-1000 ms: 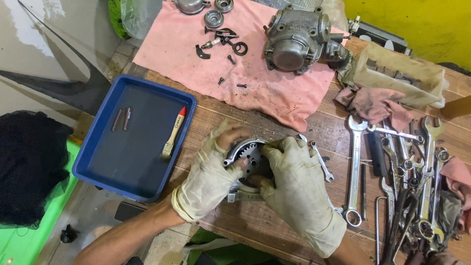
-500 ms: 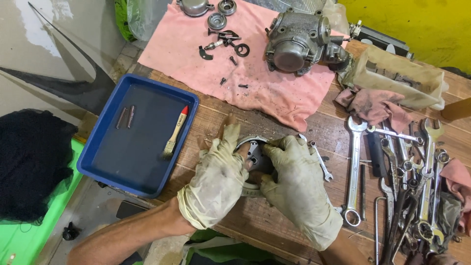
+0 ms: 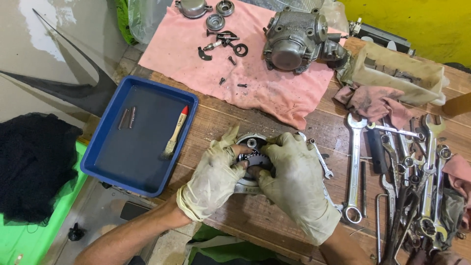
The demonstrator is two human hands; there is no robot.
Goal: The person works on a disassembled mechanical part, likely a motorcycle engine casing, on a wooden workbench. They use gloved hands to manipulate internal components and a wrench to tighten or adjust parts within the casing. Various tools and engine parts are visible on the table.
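Head view shows the left hand [image 3: 213, 179] and right hand [image 3: 294, 184], gloved fingers closed around a round metal engine part [image 3: 254, 153], pinning it steady against the wooden bench [image 3: 274, 221]

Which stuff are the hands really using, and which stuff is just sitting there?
In use:
left hand
right hand
round metal part, gripped between both gloved hands

Just lying about:
blue tray with paintbrush and two pins
pink cloth with engine part
spanners
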